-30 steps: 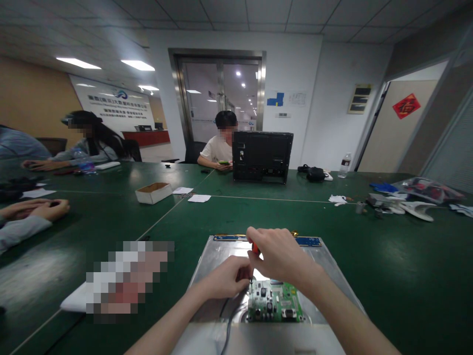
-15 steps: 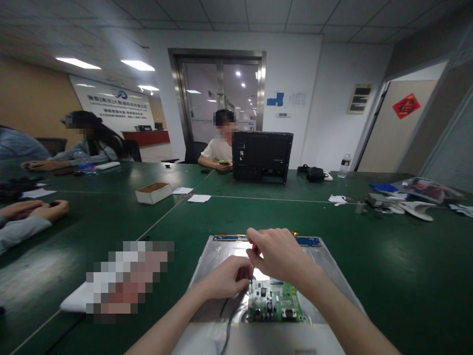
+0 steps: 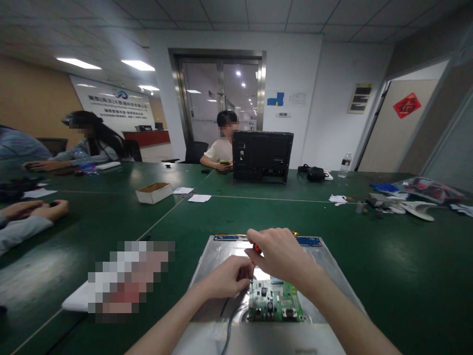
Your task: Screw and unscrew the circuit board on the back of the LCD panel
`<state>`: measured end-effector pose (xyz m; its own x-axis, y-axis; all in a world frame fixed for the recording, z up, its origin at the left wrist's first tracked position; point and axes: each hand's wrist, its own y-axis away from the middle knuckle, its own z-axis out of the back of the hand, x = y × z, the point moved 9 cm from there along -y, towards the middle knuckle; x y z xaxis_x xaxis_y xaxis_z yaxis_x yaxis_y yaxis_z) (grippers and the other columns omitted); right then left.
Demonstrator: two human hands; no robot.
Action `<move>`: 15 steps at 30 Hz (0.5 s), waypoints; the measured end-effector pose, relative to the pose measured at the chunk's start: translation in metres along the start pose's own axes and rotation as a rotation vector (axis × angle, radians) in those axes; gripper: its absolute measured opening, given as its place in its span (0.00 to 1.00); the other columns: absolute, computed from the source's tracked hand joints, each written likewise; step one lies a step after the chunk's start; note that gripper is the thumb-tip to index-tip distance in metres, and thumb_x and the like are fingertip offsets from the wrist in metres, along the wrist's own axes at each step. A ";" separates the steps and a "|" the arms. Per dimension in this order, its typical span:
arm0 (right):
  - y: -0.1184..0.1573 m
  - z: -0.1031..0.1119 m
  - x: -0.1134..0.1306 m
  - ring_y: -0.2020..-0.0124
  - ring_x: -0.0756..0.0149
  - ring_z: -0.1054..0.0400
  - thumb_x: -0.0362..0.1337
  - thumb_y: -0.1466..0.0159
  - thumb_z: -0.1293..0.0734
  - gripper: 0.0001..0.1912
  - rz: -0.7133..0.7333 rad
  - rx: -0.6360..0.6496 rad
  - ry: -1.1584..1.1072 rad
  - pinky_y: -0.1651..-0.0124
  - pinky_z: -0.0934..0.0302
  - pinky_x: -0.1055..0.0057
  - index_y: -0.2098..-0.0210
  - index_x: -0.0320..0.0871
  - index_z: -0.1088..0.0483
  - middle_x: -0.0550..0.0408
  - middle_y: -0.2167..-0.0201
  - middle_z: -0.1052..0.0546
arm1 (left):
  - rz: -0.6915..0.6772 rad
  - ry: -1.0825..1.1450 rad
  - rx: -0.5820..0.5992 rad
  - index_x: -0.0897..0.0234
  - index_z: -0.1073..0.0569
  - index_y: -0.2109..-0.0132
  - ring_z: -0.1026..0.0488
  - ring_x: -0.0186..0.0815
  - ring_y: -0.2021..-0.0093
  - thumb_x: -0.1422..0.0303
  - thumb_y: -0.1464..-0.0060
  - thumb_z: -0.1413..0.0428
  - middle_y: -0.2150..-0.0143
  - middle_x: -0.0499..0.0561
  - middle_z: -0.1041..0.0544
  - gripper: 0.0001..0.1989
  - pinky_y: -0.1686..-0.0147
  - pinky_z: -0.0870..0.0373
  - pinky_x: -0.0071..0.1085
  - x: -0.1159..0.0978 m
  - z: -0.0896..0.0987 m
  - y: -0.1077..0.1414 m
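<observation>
A screwdriver with a red handle (image 3: pixel 257 248) stands upright in my right hand (image 3: pixel 281 251), whose fingers wrap round the handle from above. Its thin shaft points down at the upper left corner of a green circuit board (image 3: pixel 275 301). My left hand (image 3: pixel 227 278) is closed beside the shaft, thumb and fingers curled together by that corner; what they pinch is hidden. Under both hands lies a silver metal panel (image 3: pixel 328 266) that carries the board. A narrow blue circuit strip (image 3: pixel 309 241) runs along the panel's far edge. A grey cable (image 3: pixel 228 329) curves out left of the board.
Across the green table stands a black monitor casing (image 3: pixel 263 158) with a person behind it. An open box (image 3: pixel 153 193) and paper slips lie left of centre. Loose parts (image 3: pixel 391 204) and a bottle (image 3: pixel 345 165) are at right. Other people's hands rest at left.
My hands and the screwdriver stay nearly in place; the right fingers shift slightly on the handle. The person behind the monitor casing has moved a little to the right.
</observation>
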<state>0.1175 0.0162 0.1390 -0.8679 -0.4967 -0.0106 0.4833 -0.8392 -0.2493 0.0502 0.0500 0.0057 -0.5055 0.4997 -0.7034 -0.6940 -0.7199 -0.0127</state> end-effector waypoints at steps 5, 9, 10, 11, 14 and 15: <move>0.002 0.005 0.003 0.74 0.66 0.31 0.35 0.39 0.40 0.06 0.036 -0.075 -0.051 0.76 0.61 0.69 0.61 0.45 0.37 0.57 0.69 0.23 | -0.030 0.005 0.008 0.65 0.34 0.70 0.37 0.32 0.74 0.76 0.57 0.50 0.75 0.45 0.33 0.05 0.74 0.44 0.26 -0.003 0.000 -0.001; 0.003 0.006 0.005 0.73 0.66 0.31 0.36 0.40 0.37 0.06 0.047 -0.083 -0.063 0.76 0.61 0.69 0.63 0.45 0.37 0.57 0.70 0.23 | -0.053 0.020 0.002 0.65 0.36 0.69 0.37 0.32 0.74 0.76 0.56 0.49 0.75 0.45 0.35 0.04 0.75 0.43 0.26 -0.004 0.001 0.000; 0.003 0.006 0.005 0.73 0.65 0.31 0.38 0.39 0.37 0.06 0.043 -0.073 -0.054 0.76 0.61 0.69 0.63 0.45 0.37 0.57 0.70 0.23 | -0.044 0.022 0.007 0.64 0.35 0.69 0.37 0.32 0.74 0.76 0.56 0.49 0.75 0.45 0.35 0.05 0.75 0.43 0.26 -0.003 0.000 0.000; 0.002 0.005 0.004 0.72 0.65 0.30 0.40 0.38 0.37 0.06 0.036 -0.061 -0.040 0.76 0.61 0.69 0.64 0.45 0.37 0.57 0.71 0.23 | -0.031 0.023 0.014 0.65 0.35 0.68 0.36 0.32 0.74 0.76 0.56 0.49 0.75 0.45 0.34 0.05 0.75 0.43 0.26 -0.001 -0.001 -0.001; 0.001 0.003 0.002 0.72 0.63 0.29 0.46 0.36 0.38 0.11 0.013 -0.029 -0.001 0.76 0.59 0.70 0.65 0.45 0.36 0.56 0.72 0.23 | 0.004 0.023 0.020 0.65 0.35 0.66 0.35 0.32 0.73 0.75 0.55 0.49 0.74 0.45 0.34 0.05 0.74 0.42 0.26 0.003 -0.002 -0.001; 0.001 0.003 0.002 0.72 0.63 0.29 0.47 0.36 0.38 0.11 0.010 -0.024 0.003 0.76 0.59 0.70 0.65 0.46 0.36 0.56 0.72 0.23 | 0.003 0.021 0.016 0.64 0.35 0.66 0.35 0.32 0.73 0.75 0.55 0.49 0.74 0.45 0.34 0.05 0.74 0.42 0.26 0.003 -0.002 -0.001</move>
<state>0.1166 0.0140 0.1414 -0.8636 -0.5040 -0.0164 0.4888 -0.8287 -0.2724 0.0501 0.0513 0.0019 -0.4970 0.4869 -0.7183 -0.7003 -0.7138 0.0006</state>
